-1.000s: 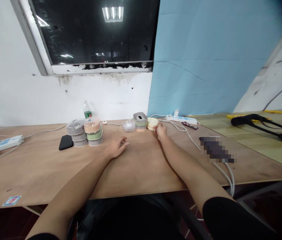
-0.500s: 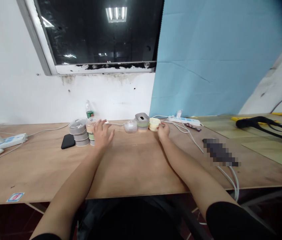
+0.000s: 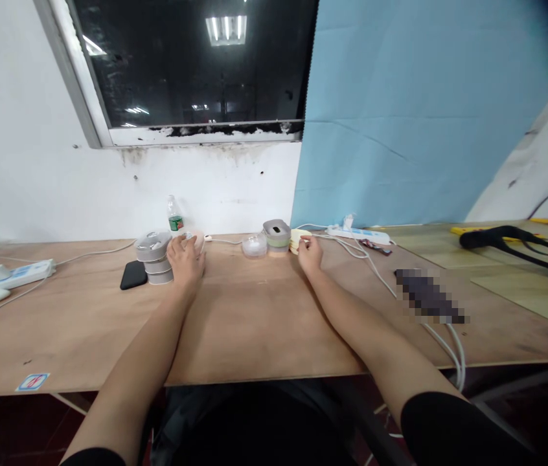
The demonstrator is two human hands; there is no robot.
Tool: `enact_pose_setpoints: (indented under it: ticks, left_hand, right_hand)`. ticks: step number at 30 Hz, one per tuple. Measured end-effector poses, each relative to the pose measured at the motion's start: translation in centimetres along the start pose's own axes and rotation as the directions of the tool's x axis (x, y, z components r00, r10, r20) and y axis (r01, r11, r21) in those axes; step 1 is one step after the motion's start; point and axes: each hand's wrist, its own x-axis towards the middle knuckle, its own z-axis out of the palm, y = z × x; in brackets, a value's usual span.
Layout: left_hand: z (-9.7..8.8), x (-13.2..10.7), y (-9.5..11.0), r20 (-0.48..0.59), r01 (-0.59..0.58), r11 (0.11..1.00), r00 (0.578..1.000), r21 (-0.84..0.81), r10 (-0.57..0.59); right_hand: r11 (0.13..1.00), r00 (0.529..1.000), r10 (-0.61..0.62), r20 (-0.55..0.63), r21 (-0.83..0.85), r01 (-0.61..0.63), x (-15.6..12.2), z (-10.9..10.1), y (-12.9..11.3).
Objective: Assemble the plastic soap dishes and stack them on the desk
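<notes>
Your left arm was stretched forward, the left hand (image 3: 185,264) showing its back, fingers bent over the near side of the pink container (image 3: 199,241), right of the gray stack (image 3: 155,251). Your right arm slanted inward, the right hand (image 3: 310,257) at the yellow bowls (image 3: 295,241) on the tabletop's (image 3: 254,323) far side. Whether either hand's fingers gripped anything, I couldn't tell.

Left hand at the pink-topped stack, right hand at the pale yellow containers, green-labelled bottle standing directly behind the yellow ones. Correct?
Bottle position is wrong. The head view shows the green-labelled bottle over on the left, behind the grey stack and the pink-topped stack. Left hand at the pink-topped stack, right hand at the pale yellow containers: both right.
</notes>
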Motion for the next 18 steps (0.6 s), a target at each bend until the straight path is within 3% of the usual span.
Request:
enact_pose_setpoints:
  ticks: [5, 9, 14, 16, 18]
  left_hand:
    - [0.2, 0.1, -0.5, -0.030, -0.123, 0.989, 0.992, -0.079, 0.121]
    - [0.4, -0.8, 1.3, 0.012, -0.283, 0.940, 0.957, -0.189, 0.291]
    - [0.6, -3.3, 5.5, 0.168, -0.349, 0.867, 0.889, -0.355, 0.426]
    - [0.7, -4.2, 6.6, 0.259, -0.345, 0.847, 0.845, -0.404, 0.468]
    - [0.8, -4.8, 7.0, 0.328, -0.309, 0.850, 0.823, -0.426, 0.463]
  right_hand:
    - [0.993, 0.995, -0.094, 0.010, -0.076, 0.095, -0.7, -0.4, -1.5]
    - [0.938, 0.947, -0.319, 0.045, -0.123, 0.323, -1.7, -0.8, -3.4]
    - [0.828, 0.812, -0.517, 0.273, -0.081, 0.555, -4.1, -0.3, -5.7]
    - [0.783, 0.724, -0.567, 0.394, -0.016, 0.622, -5.2, 0.2, -6.5]
    - [0.732, 0.601, -0.614, 0.511, 0.086, 0.675, -6.0, 0.8, -7.2]
